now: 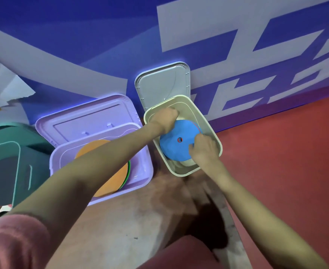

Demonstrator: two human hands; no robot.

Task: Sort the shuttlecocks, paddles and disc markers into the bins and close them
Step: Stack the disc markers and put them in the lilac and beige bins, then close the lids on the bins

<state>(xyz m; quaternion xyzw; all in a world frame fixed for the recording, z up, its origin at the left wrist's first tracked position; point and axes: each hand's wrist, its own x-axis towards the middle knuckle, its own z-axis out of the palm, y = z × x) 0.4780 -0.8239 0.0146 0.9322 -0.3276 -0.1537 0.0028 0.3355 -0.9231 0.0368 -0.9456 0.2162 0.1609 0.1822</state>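
Observation:
A blue disc marker [176,140] with a red one just under it lies tilted inside the small cream bin [216,136], whose lid [163,82] stands open against the wall. My left hand [164,118] grips the stack's far edge and my right hand [204,147] grips its near right edge. To the left, a purple bin [142,166] with its lid [86,117] open holds orange disc markers [111,171] with a green edge showing beneath; my left forearm crosses over them.
A teal bin [10,152] with a dark opening stands at the far left. A blue and white banner wall [237,45] runs behind the bins. Red floor [286,152] lies to the right, worn brown floor in front.

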